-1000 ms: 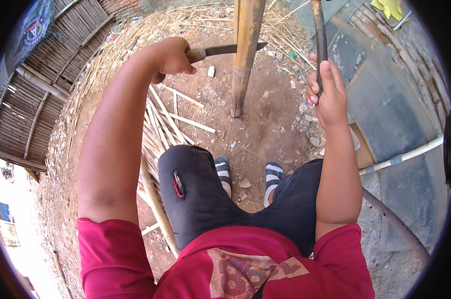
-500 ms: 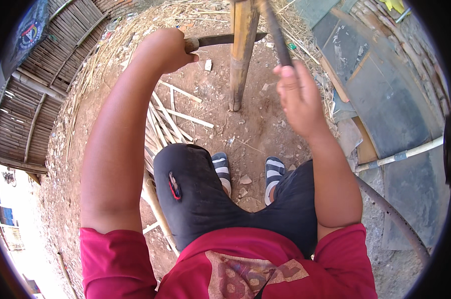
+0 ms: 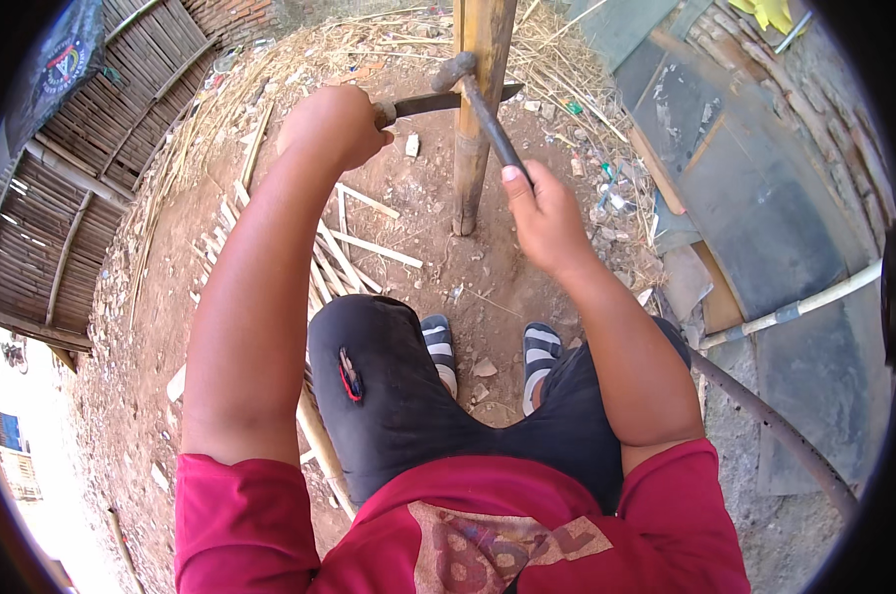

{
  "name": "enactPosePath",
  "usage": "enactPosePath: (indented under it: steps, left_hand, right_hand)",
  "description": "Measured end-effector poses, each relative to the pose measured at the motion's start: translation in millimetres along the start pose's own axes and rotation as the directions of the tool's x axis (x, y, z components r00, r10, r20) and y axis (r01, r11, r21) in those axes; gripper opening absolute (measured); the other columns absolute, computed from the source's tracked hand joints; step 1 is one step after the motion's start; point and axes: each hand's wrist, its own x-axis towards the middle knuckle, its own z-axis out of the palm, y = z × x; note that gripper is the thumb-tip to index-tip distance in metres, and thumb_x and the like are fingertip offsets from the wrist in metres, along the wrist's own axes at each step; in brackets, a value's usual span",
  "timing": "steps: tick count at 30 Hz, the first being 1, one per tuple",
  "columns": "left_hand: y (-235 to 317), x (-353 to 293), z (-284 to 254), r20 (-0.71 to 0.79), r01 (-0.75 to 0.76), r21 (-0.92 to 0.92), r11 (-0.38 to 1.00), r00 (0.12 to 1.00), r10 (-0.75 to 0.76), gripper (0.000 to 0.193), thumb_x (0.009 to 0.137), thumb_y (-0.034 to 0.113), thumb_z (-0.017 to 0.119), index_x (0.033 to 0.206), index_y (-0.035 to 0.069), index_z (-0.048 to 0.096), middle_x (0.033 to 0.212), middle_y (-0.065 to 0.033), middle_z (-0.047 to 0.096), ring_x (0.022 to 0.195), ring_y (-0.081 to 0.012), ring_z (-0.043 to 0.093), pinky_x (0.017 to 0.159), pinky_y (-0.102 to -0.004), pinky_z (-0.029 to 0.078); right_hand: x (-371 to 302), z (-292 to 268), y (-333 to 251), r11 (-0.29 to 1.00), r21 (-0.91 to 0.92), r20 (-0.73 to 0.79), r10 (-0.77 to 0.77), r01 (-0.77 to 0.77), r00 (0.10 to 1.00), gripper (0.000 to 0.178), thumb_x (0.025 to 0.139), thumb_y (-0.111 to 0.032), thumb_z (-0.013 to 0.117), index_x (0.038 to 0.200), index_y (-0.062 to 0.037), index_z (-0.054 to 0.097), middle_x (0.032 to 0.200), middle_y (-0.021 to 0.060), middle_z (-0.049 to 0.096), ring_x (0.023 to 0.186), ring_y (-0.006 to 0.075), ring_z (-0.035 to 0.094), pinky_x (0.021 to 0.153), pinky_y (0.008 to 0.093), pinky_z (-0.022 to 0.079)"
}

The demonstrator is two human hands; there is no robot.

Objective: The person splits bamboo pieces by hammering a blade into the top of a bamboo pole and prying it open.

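My left hand [image 3: 334, 127] is closed around the handle of a large knife [image 3: 423, 104], whose blade points right, across an upright bamboo pole [image 3: 471, 188]. The pole hides the middle of the blade, and the tip comes out on its right side. Whether the blade runs through the pole or behind it, I cannot tell. With my right hand [image 3: 547, 213] I grip the dark handle of a hammer [image 3: 491, 127]. Its head lies over the pole's left edge, just above the blade; whether they touch is unclear.
Split bamboo strips [image 3: 354, 255] lie on the dirt ground left of the pole. Dry straw and litter spread behind it. Dark panels [image 3: 765, 188] and a pale pipe [image 3: 795, 305] are on the right. A woven bamboo wall [image 3: 111, 109] stands at the left.
My right hand has swung the hammer down and left, bringing its head from the top edge to beside the blade. My left hand keeps hold of the knife, now slightly lower in view.
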Motion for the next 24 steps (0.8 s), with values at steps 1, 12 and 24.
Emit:
enactPosePath:
  steps: [1,12,24]
  left_hand:
    - [-2,0,1,-0.01,0.01,-0.008,1.0,1.0,-0.01,0.039,0.087,0.044,0.075,0.105,0.009,0.077,0.101,-0.0123,0.075,0.094,-0.0309,0.073,0.082,-0.0432,0.059]
    - [6,-5,6,-0.033,0.061,-0.046,0.997,0.997,-0.063,0.034,0.089,0.039,0.073,0.109,0.011,0.076,0.105,-0.0109,0.075,0.096,-0.0298,0.073,0.084,-0.0418,0.059]
    - [16,-13,8,-0.02,0.055,-0.053,0.997,0.998,-0.056,0.029,0.089,0.032,0.071,0.11,0.013,0.076,0.109,-0.0116,0.074,0.1,-0.0298,0.072,0.086,-0.0403,0.059]
  right_hand:
    - [4,-4,-4,0.998,0.061,-0.015,-0.002,0.003,1.0,0.037,0.106,-0.037,0.05,0.101,-0.0015,0.06,0.069,0.012,0.059,0.061,0.0258,0.059,0.058,0.0382,0.046]
    - [1,-1,-7,0.997,0.061,0.027,0.047,-0.048,0.999,0.033,0.105,-0.035,0.054,0.104,-0.0029,0.062,0.066,0.011,0.056,0.059,0.0192,0.057,0.057,0.0365,0.045]
    - [2,-14,-20,0.999,-0.039,0.037,0.008,-0.007,0.999,0.034,0.104,-0.037,0.056,0.099,-0.0039,0.061,0.066,0.0121,0.058,0.058,0.0246,0.058,0.058,0.0403,0.045]
